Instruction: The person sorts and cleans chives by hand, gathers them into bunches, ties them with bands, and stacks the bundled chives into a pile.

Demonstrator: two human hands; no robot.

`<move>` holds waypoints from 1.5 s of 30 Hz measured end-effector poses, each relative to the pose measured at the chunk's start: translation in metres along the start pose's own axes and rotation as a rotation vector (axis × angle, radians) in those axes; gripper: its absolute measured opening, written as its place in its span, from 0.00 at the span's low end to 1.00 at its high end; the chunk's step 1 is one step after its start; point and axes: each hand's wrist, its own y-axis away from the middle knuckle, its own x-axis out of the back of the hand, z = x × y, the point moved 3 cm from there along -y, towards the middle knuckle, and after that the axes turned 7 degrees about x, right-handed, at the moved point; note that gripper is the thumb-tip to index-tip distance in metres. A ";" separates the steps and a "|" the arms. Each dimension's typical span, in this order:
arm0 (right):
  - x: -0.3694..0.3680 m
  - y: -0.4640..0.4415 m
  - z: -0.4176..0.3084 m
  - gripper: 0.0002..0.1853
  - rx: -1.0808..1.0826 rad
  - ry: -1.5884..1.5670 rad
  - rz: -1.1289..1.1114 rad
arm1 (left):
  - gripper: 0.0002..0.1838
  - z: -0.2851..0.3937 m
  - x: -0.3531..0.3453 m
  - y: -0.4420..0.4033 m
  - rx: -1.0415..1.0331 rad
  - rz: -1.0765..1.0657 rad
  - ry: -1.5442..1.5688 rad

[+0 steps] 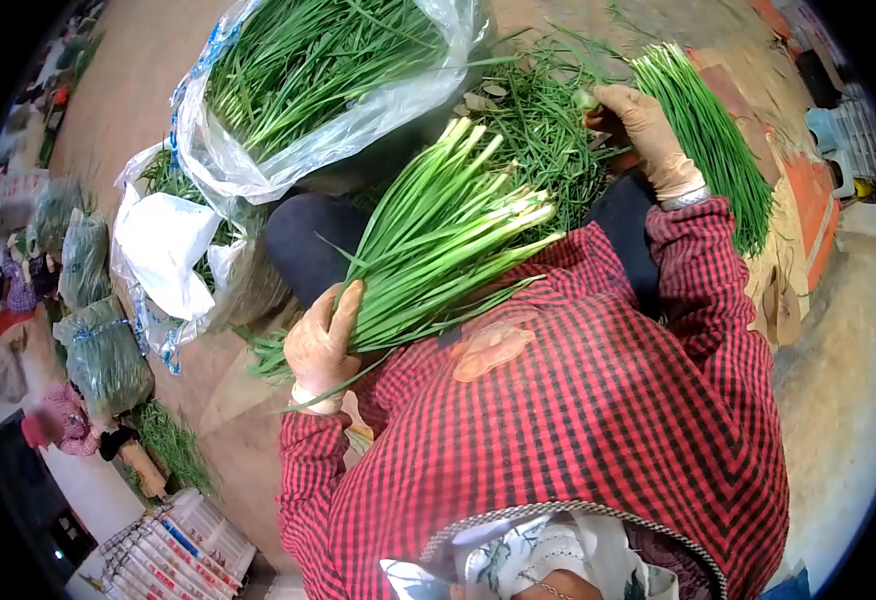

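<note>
My left hand point(324, 340), in a pale glove, is closed round the leafy part of a bunch of long green stalks point(448, 235). The bunch lies across my lap, its whitish ends pointing up and to the right. My right hand point(638, 125), also gloved, is raised above a heap of loose green trimmings point(548, 120). Its fingers are pinched at a small pale green bit, too small to name. Right of that hand lies a neat pile of green stalks point(708, 145), white ends at the top.
A large clear plastic bag point(358, 130) full of green stalks stands at the upper left, with a white bag point(168, 250) below it. Packed bundles point(103, 355) lie farther left. Another person point(63, 420) is at the far left, near stacked crates point(173, 550).
</note>
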 end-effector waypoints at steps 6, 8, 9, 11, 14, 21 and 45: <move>-0.065 0.052 -0.059 0.19 0.186 0.346 -0.490 | 0.45 0.003 0.000 -0.003 0.005 -0.053 -0.073; -0.081 0.062 -0.067 0.15 0.395 0.521 -0.547 | 0.46 0.002 -0.001 -0.003 0.010 -0.058 -0.082; -0.085 0.064 -0.068 0.13 0.549 0.638 -0.522 | 0.46 0.003 0.000 -0.003 0.012 -0.060 -0.086; -0.086 0.060 -0.061 0.11 0.646 0.609 -0.467 | 0.47 0.003 0.003 -0.004 0.050 -0.091 -0.024; -0.083 0.053 -0.061 0.09 0.364 0.373 -0.555 | 0.47 0.005 0.005 -0.006 0.062 -0.128 0.002; -0.061 0.051 -0.072 0.07 0.391 0.409 -0.460 | 0.47 0.024 0.013 -0.019 -0.012 -0.135 0.022; -0.089 0.048 -0.019 0.18 0.043 0.061 -0.625 | 0.31 0.022 0.016 -0.014 -0.164 0.149 -0.070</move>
